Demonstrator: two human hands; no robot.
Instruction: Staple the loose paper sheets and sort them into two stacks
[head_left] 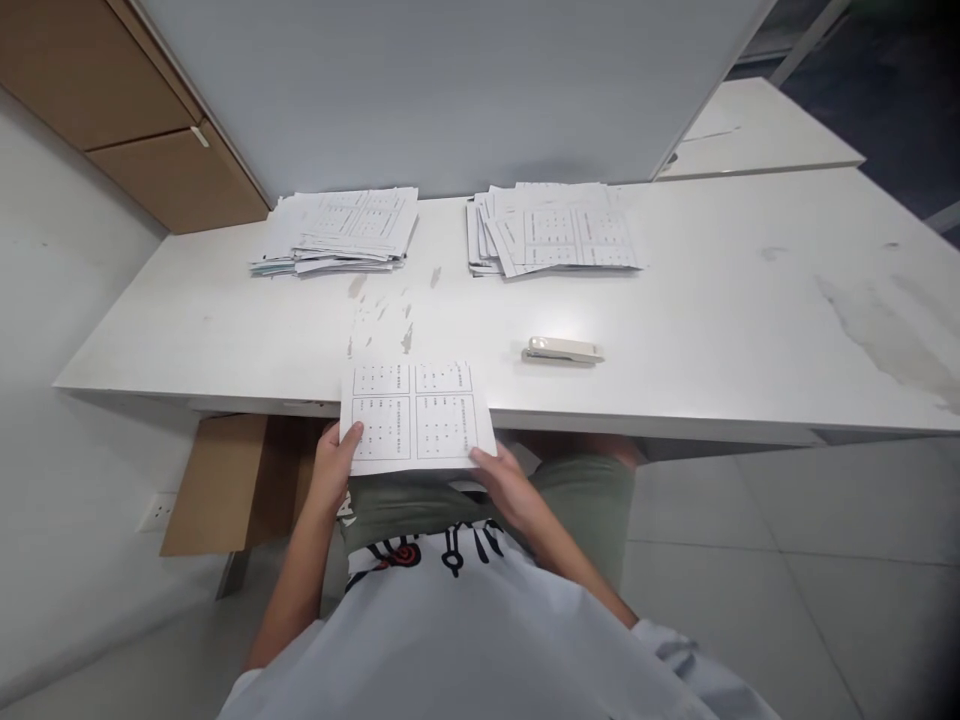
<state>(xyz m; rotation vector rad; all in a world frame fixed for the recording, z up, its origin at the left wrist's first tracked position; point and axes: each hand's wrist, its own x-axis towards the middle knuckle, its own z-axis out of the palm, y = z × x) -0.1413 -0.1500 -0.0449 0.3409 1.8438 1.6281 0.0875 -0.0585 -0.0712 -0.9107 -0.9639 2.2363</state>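
Observation:
Between my hands is a printed paper sheet (414, 420) with several boxed blocks of text; whether more sheets lie under it I cannot tell. My left hand (335, 458) grips its lower left side, thumb on top and fingers hidden beneath. At the lower right corner my right hand (504, 478) pinches it the same way. The sheet's far part reaches over the desk's front edge. A white stapler (564, 350) lies on the desk to the right of the sheet. Farther back are two paper piles, a left stack (356, 225) and a right stack (562, 232), both uneven.
The white desk (720, 300) has scuffed, peeling patches. A grey panel (465, 90) rises behind the stacks. Brown cabinets (150, 170) stand at the back left. Below the desk at left is an open cardboard box (214, 490), near a wall socket (157, 512).

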